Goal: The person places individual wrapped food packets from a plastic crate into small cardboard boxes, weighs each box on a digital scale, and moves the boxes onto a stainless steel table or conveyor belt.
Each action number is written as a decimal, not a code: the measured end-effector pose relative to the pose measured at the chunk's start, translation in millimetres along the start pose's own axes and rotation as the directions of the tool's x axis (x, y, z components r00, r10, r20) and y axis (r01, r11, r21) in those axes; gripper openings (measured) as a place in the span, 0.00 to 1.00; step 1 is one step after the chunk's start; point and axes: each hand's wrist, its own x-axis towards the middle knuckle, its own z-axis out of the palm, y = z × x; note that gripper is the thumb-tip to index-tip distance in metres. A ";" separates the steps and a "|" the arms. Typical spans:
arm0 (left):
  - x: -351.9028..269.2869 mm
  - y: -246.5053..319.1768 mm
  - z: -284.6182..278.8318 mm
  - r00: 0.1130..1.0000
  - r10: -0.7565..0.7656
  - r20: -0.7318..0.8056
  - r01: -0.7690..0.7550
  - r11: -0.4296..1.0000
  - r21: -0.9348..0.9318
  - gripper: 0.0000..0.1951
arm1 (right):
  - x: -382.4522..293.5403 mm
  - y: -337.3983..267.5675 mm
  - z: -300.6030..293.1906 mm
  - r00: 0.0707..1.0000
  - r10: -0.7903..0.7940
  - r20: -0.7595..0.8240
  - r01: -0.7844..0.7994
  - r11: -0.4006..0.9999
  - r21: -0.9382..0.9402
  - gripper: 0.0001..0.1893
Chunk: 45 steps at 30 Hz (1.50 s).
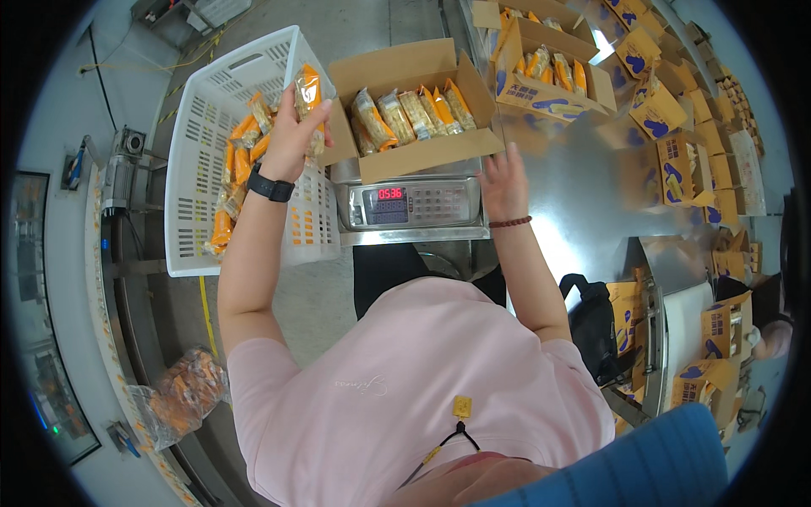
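Observation:
My left hand (294,133), with a black watch on its wrist, grips an orange-and-clear wrapped snack bar (308,95). It is over the right side of a white plastic basket (253,60), where several more wrapped bars (242,166) lie. An open cardboard box (424,156) sits on a digital weighing scale (412,204) whose red display is lit. A row of wrapped bars (415,114) stands in the box. My right hand (507,187), a beaded bracelet at its wrist, is spread beside the box's lower right corner, holding nothing; whether its fingertips touch the box I cannot tell.
Open boxes of bars (551,79) stand at the upper right on a steel table (557,171), with many more along its far side. A black bag (592,323) hangs at the right. A clear bag of orange packets (190,390) lies lower left. Another person's hand (754,337) shows at the far right.

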 end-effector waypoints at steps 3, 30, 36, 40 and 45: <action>3.6 -3.8 -7.0 0.999 -0.039 -0.030 0.034 0.988 -0.153 0.21 | -14.7 12.2 41.3 0.979 0.201 -0.018 -0.201 0.980 -0.006 0.28; -21.1 -2.8 7.5 0.994 -0.097 -0.041 0.105 0.930 0.352 0.44 | 211.1 -61.4 -36.4 0.968 -0.248 0.041 0.243 0.965 0.093 0.20; 21.9 -32.9 0.9 0.722 0.653 0.227 -0.636 0.498 0.590 0.40 | 126.8 -146.3 -61.1 0.943 -0.290 0.160 0.276 0.418 -0.866 0.38; -1.9 -17.5 19.8 0.907 0.421 -0.005 -0.348 0.756 0.554 0.38 | 9.0 -228.6 -83.8 0.610 -0.570 0.550 0.106 -0.629 -0.770 0.33; -2.1 -13.8 43.7 0.924 0.382 0.011 -0.333 0.790 0.515 0.37 | -211.4 -343.7 -146.3 0.331 -0.887 0.322 -0.771 -0.451 -0.449 0.44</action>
